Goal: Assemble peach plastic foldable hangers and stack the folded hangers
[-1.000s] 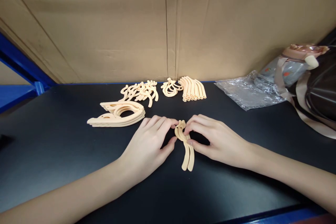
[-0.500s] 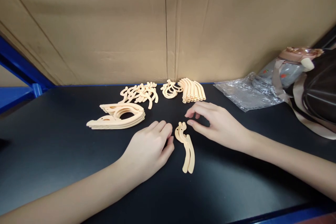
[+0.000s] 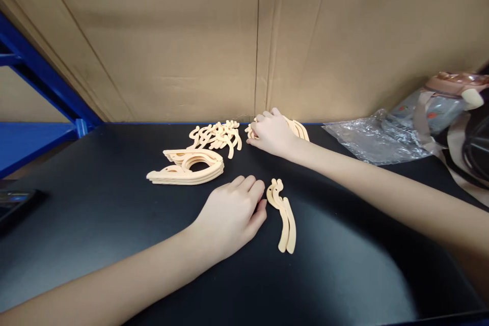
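Left hand point(image 3: 231, 216), one: on the black tabletop point(image 3: 336, 275), fingers curled in, thumb near forefinger; contents of the grasp, if any, cannot be told. Pale curved parts point(image 3: 281, 211), one small group: laid together just beside the left hand's fingertips, at its right, small holes near the far end, slim strips side by side at the near end. Dark device point(image 3: 15, 206), one: at the left edge, partly cut off. Pale looped frames point(image 3: 187, 175), one stack: left of and beyond the left hand. Pale hooked pieces point(image 3: 217, 136), one loose heap: behind the stack. Right hand point(image 3: 273, 132), one: extended over the pale curved bars point(image 3: 300, 130), partly covering them; fingertips hidden, grip cannot be told. Clear plastic bag point(image 3: 370, 140), crumpled, one: far right, beside a strapped bottle point(image 3: 439, 104). Cardboard point(image 3: 183, 51): upright behind all.
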Demonstrator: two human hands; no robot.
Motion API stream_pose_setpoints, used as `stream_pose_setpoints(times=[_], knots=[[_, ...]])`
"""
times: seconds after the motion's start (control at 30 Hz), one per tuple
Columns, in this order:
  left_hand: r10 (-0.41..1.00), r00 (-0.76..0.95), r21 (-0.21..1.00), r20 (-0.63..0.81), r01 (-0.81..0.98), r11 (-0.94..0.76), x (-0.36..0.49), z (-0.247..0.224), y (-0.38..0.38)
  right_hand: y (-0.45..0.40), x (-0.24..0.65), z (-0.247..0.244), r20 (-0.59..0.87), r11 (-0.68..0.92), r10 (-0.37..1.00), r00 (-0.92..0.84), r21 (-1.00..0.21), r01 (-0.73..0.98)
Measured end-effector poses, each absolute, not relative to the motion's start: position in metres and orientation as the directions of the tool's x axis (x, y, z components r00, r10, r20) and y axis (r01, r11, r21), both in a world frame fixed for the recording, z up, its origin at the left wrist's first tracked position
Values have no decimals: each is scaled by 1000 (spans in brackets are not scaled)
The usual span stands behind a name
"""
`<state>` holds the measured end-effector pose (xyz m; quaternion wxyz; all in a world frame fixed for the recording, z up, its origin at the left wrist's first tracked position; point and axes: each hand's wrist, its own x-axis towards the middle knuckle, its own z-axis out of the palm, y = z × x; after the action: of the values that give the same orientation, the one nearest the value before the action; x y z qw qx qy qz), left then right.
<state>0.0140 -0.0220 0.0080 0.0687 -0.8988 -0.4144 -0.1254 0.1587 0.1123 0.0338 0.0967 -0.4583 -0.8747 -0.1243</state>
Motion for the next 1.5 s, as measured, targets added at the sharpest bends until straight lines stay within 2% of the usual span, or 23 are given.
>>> stream_pose_setpoints(times=[0.17, 0.37, 0.57, 0.7, 0.87, 1.07, 1.23, 1.3, 1.33, 1.4, 1.43, 1.47, 1.5], knots=[[722, 631, -19, 284, 756, -654, 13, 6, -22, 121, 147, 33, 258, 469, 849, -462, 35, 882], [725, 630, -13, 277, 757, -653, 12, 7, -22, 132, 156, 40, 246, 359, 920, -304, -224, 906], [725, 631, -9, 276, 756, -655, 13, 6, -21, 144, 171, 51, 256, 312, 947, -196, -576, 756], [722, 633, -4, 279, 753, -658, 13, 5, -21, 150, 180, 55, 313, 315, 943, -113, -732, 604], [719, 633, -4, 286, 751, -660, 13, 6, -21, 152, 189, 53, 315, 307, 947, -62, -831, 463], [713, 639, -8, 290, 746, -666, 13, 5, -21, 149, 191, 53, 327, 318, 943, -53, -850, 421], [712, 637, -8, 295, 747, -665, 13, 4, -20, 118, 203, 57, 404, 425, 901, -156, -757, 496], [711, 637, -9, 297, 746, -666, 13, 4, -20, 94, 212, 55, 430, 471, 877, -214, -680, 562], [710, 638, -9, 298, 745, -667, 13, 4, -20, 81, 217, 53, 451, 492, 860, -240, -602, 629], [710, 638, -7, 297, 745, -667, 13, 4, -20, 54, 227, 48, 508, 458, 785, -354, -92, 884], [711, 637, -6, 297, 746, -666, 12, 5, -20, 41, 231, 44, 506, 420, 753, -421, 123, 899], [712, 636, -6, 297, 747, -665, 12, 5, -21, 29, 235, 41, 481, 408, 725, -492, 276, 870], [713, 635, -6, 297, 748, -664, 12, 5, -21, 18, 238, 37, 461, 395, 709, -534, 368, 842]])
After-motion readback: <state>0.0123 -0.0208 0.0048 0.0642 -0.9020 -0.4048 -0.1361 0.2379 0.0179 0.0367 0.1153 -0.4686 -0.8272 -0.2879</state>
